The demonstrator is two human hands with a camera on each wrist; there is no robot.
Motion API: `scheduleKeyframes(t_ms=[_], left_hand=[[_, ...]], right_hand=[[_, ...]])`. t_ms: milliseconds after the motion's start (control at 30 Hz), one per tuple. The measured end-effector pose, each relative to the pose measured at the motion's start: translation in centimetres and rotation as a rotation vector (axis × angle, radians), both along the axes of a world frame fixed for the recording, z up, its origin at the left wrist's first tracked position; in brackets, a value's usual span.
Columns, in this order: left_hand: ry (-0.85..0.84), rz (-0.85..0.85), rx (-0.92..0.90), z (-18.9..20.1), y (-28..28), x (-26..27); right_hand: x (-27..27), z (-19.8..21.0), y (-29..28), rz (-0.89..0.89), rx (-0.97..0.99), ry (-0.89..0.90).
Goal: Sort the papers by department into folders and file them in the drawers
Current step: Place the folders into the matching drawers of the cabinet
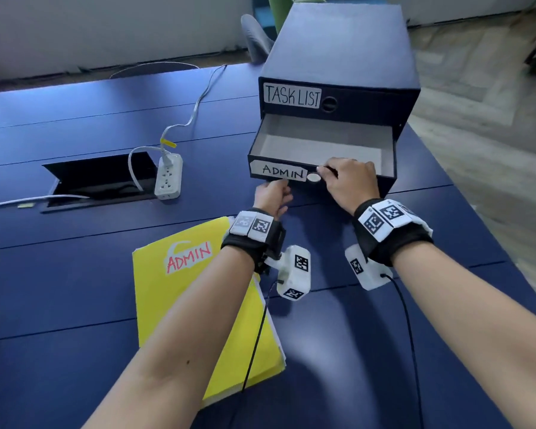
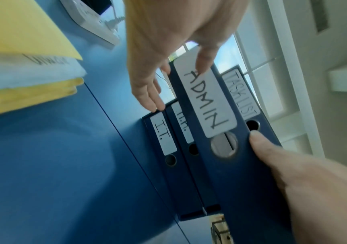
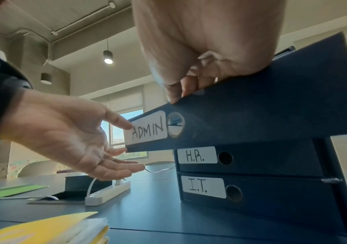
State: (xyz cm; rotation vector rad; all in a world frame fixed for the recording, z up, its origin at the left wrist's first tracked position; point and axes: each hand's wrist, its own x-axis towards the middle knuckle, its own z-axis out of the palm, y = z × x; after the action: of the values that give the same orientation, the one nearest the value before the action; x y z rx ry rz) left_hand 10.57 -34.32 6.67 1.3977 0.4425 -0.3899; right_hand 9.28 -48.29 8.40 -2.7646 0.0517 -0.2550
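The dark blue worktop [image 1: 75, 274] carries everything, and the biggest thing on it is the dark drawer box [image 1: 344, 48] at the far right, a stack of labelled drawers: TASK LIST on top, then ADMIN, with H.R. and I.T. below in the wrist views. The ADMIN drawer [image 1: 322, 144] is pulled out toward the person and shows a bare grey inside — open, in all likelihood, to take the matching folder. That yellow folder [image 1: 198, 320], marked ADMIN in red and thick with white sheets, lies flat on the near worktop just in front of the box, partly under the left forearm, set down where it is within easy reach once the drawer is ready. Further left, a white power strip [image 1: 168, 176] sits beside an open cable hatch [image 1: 99, 181] in the worktop, its cord trailing to the far side. The right hand [image 1: 350, 181] grips the top edge of the drawer front just right of the round finger hole, fingers curled over the lip and thumb on the face — the hold that draws the drawer out and keeps it level. The left hand [image 1: 273, 195] is released and holds nothing: its fingers are straight, the thumb touching the left end of the ADMIN label and the rest reaching under the drawer's lower left corner, seemingly steadying it. A green folder [image 3: 11, 189] lies well off to the left.
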Motion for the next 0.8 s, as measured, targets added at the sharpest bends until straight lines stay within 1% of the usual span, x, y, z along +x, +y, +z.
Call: scheduleKeyframes(t_ms=[67, 133, 233, 300, 400, 533, 633, 700, 733, 767, 800], left_hand=[[-0.001, 0.192, -0.040, 0.1, 1.6, -0.1], [-0.039, 0.275, -0.112, 0.3, 2.9, -0.2], [-0.079, 0.262, -0.173, 0.6, 4.1, -1.0], [-0.101, 0.239, -0.146, 0.3, 4.5, -1.7], [-0.142, 0.239, -0.056, -0.2, 4.8, -2.5], [-0.162, 0.183, -0.054, -0.1, 5.9, -3.3], [-0.194, 0.085, 0.104, -0.4, 7.4, -3.9], [-0.208, 0.059, 0.216, -0.7, 9.0, -4.2], [-0.200, 0.068, 0.277, -1.1, 10.1, -4.4], [-0.182, 0.085, 0.348, -1.6, 11.3, -4.7], [-0.148, 0.104, 0.414, -2.2, 12.5, -5.1]], right_hand=[[-1.3, 0.0, 0.7, -0.008, -0.006, -0.013], [-2.6, -0.2, 1.5, -0.029, -0.011, -0.032], [-4.1, -0.3, 2.3, -0.041, -0.017, -0.057], [-5.0, -0.5, 2.7, -0.049, -0.028, -0.065], [-6.1, -0.8, 3.3, -0.063, -0.036, -0.071], [-6.6, -0.4, 4.0, -0.083, 0.047, -0.077], [-7.6, 0.0, 6.1, -0.088, 0.125, -0.215], [-8.2, -0.2, 8.4, -0.012, 0.218, -0.275], [-8.4, -0.6, 9.6, 0.054, 0.258, -0.256], [-8.4, -1.2, 10.8, 0.125, 0.292, -0.188], [-8.4, -1.9, 11.8, 0.181, 0.319, -0.076]])
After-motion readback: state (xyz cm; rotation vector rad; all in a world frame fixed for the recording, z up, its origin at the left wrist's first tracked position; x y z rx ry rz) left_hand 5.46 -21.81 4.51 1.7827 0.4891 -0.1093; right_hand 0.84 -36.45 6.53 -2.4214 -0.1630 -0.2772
